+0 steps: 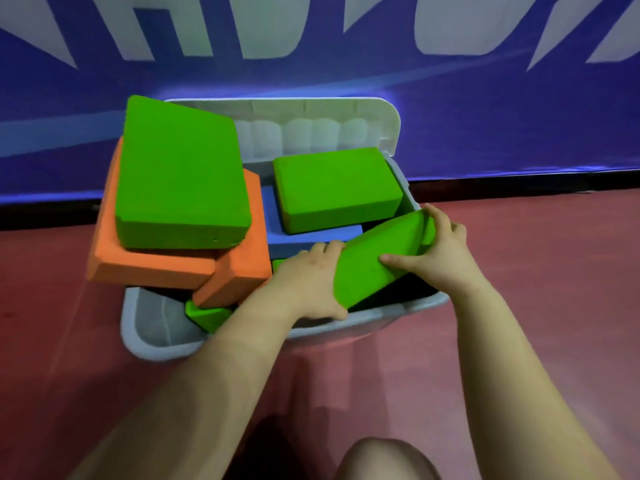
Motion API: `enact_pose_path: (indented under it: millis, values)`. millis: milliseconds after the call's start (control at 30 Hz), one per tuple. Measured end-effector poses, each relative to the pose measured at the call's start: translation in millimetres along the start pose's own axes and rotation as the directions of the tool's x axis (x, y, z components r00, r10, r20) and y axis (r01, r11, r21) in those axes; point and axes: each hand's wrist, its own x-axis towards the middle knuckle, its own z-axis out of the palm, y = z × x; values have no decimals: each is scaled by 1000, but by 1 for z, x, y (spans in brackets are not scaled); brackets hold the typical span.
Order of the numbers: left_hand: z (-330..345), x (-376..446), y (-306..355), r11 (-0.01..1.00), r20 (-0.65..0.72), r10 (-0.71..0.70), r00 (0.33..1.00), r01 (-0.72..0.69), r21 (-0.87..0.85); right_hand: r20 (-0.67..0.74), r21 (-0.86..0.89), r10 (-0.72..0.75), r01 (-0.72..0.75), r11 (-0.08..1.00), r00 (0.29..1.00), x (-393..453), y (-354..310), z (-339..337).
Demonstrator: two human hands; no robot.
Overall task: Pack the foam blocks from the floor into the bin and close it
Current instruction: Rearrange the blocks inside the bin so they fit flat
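Note:
A pale grey bin (pixel 152 344) stands on the red floor with its white lid (pixel 346 112) leaning open behind it. Both hands hold one tilted green foam block (pixel 374 268) over the bin's near right corner: my left hand (pixel 311 282) grips its lower end, my right hand (pixel 446 244) its upper end. Inside, a big green block (pixel 180 178) lies on orange blocks (pixel 162 268) that overhang the left rim. Another green block (pixel 332 188) rests on a blue block (pixel 311 237). A small green block (pixel 207 315) shows low at the front.
A blue banner wall (pixel 485 116) with large white letters runs right behind the bin, above a black strip at the floor. Red floor (pixel 536 271) lies to both sides. My knee (pixel 384 459) shows at the bottom edge.

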Motion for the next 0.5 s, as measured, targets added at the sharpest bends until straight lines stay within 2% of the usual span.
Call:
enact_pose_path:
  millis: [67, 200, 300, 367, 433, 500]
  values:
    - [-15, -1, -2, 999, -37, -21, 999, 20, -44, -68, 78, -69, 75, 994, 995, 4, -9, -6]
    - [-70, -18, 0, 982, -113, -85, 990, 65, -176, -131, 118, -215, 231, 966, 968, 19, -59, -31]
    - [-121, -34, -3, 908, -193, -209, 959, 117, -402, -248, 214, -304, 358, 909, 920, 29, -118, -46]
    - [-147, -46, -12, 822, -226, -305, 925, 136, -553, -193, 282, -321, 366, 887, 927, 30, -157, -39]
    - [-165, -56, -28, 718, -226, -394, 891, 145, -681, -53, 329, -369, 365, 871, 928, 28, -193, -18]
    - [-175, -65, -46, 545, -186, -499, 846, 140, -827, 85, 269, -431, 396, 878, 898, 24, -220, 11]
